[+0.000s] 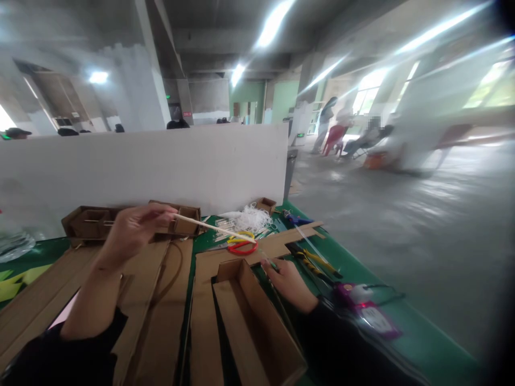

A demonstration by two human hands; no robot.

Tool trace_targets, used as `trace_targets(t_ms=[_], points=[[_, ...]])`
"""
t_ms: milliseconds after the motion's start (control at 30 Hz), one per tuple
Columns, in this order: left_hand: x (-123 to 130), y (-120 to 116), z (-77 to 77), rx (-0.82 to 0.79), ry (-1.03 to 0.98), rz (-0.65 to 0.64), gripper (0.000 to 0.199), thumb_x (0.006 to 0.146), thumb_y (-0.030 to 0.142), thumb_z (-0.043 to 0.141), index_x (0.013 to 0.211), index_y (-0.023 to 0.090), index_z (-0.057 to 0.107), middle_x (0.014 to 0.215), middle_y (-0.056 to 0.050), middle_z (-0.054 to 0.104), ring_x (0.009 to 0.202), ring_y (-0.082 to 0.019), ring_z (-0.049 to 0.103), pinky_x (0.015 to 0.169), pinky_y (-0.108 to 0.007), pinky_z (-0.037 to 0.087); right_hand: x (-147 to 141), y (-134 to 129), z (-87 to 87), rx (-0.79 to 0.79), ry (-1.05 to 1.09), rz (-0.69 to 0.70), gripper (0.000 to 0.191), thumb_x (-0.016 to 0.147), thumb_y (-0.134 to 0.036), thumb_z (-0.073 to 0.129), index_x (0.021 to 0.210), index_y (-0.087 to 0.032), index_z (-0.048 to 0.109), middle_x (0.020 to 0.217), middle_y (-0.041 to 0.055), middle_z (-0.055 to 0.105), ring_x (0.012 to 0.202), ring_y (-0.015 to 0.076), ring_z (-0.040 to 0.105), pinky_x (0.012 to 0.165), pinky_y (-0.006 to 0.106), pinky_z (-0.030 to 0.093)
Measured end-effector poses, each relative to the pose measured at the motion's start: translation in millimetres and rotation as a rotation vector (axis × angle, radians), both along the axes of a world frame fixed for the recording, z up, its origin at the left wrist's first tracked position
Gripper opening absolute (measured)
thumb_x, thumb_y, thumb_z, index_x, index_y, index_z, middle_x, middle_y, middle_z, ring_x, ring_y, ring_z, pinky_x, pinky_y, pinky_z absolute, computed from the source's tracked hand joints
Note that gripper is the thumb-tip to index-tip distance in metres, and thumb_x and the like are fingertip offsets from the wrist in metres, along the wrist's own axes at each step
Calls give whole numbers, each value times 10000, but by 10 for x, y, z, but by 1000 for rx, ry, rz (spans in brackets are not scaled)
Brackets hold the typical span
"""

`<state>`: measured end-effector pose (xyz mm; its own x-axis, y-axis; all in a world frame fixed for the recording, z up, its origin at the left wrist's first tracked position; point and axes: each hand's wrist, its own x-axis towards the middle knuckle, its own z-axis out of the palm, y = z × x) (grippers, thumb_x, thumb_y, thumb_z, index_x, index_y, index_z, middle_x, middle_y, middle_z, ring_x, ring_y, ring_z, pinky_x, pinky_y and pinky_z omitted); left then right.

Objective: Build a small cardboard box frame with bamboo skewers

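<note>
A thin pale wooden stick (213,227) is pinched at one end by my left hand (131,236), raised over the cardboard. The stick slants down to the right, its far end in front of red and yellow scissors (242,244). Beside the right wall of an open, long cardboard box (237,303), my right hand (290,283) is closed. A slim object with some green on it shows at those fingers, but blur hides its kind.
Cardboard sheets (169,311) cover much of the green table (406,311). Tangled white string (251,219) lies near the white partition (161,166). Yellow-black pliers (309,260) and a purple power strip (370,313) lie at right. Cardboard boxes (72,224) stand at back left.
</note>
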<state>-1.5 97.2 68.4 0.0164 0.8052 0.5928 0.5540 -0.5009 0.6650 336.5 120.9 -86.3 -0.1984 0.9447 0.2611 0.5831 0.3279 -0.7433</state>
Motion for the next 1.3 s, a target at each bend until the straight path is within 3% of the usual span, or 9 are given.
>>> trace_targets(t_ms=[167,267,433,567,667,800,867,1067,1300], points=[[-460,-30,10,-10,-105,120,258,822,388,728,956,168,717,873,18,748,855,-158,641,838,-280,518,61,84,-18,25,-9,-115,375,923,-486,406,721,-208,554,663,37,634,645,217,601,622,299,417],[-568,7,-25,-79,-49,63,256,834,401,713,949,173,722,865,8,739,819,-149,624,762,-238,502,117,137,-58,39,5,-192,247,889,-450,470,872,-219,556,741,32,656,695,231,630,665,324,456],[-376,148,-81,-293,189,-181,268,852,425,673,938,179,737,967,-32,737,878,-184,637,784,-253,490,182,223,-142,117,76,-249,322,859,-403,497,1090,-180,517,1055,124,644,895,257,645,817,398,503],[-20,314,-225,-442,327,-395,287,878,450,620,932,196,742,959,-21,733,918,-193,643,860,-265,463,155,183,-99,236,117,-250,379,844,-360,511,1163,-155,512,1204,166,571,1150,314,526,1020,497,387],[195,439,-427,-518,347,-474,333,886,480,592,923,183,738,900,-18,730,869,-191,651,824,-260,470,115,75,-2,261,141,-167,287,886,-347,496,1100,-170,568,1155,139,611,1147,299,532,1027,473,383],[385,572,-754,-587,323,-565,420,908,524,541,1019,154,707,927,-52,728,878,-200,655,802,-270,490,59,-86,107,169,151,61,264,954,-365,461,856,-198,641,824,45,686,788,202,644,743,317,512],[467,615,-889,-594,318,-608,440,908,541,537,996,145,708,915,-58,719,862,-195,644,793,-269,489,25,-148,132,146,150,154,272,955,-362,483,818,-199,652,793,33,689,765,188,646,724,297,509],[649,638,-1081,-524,325,-691,447,909,574,526,990,184,729,1079,-73,630,1037,-205,577,962,-303,433,-76,-257,114,159,59,343,128,879,-311,625,875,-209,704,1249,98,599,1195,261,535,1048,419,400],[747,625,-1210,-490,386,-742,418,872,593,576,984,232,755,1307,-92,492,1337,-266,396,1092,-344,349,-106,-291,142,51,9,404,171,881,-358,629,862,-226,737,1498,88,402,1405,312,337,1158,519,271]])
